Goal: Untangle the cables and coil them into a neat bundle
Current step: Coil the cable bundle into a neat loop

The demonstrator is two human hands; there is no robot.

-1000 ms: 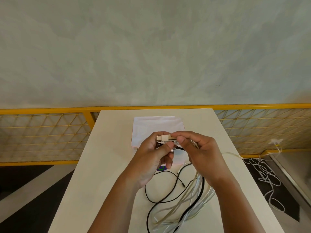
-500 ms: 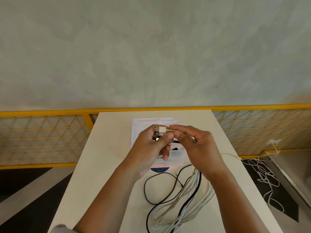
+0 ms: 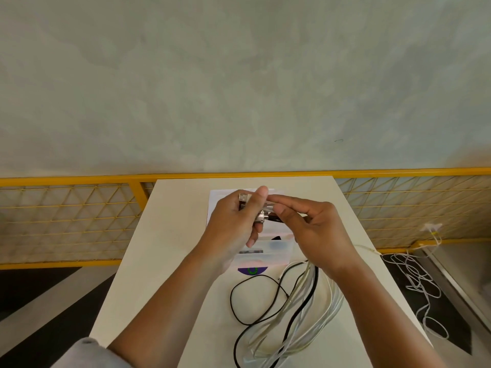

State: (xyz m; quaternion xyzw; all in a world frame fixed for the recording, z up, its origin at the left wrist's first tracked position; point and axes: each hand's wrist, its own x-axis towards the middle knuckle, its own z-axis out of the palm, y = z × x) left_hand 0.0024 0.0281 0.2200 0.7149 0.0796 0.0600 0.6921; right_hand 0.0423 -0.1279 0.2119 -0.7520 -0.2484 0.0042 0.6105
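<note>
- Holding the plugs (image 3: pixel 261 217) above the table (image 3: pixel 170 235), I think the cables (image 3: pixel 303 312) are soft, light and floppy, so the hard ends are best to grab
- My left hand (image 3: pixel 231 227) curls round the plugs
- My right hand (image 3: pixel 318 235) pinches one cable beside them
- The loops lie on the table near me

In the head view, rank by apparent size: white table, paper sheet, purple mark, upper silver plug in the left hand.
1. white table
2. paper sheet
3. purple mark and upper silver plug: alike; plug is nearer the camera, so unranked.
</note>
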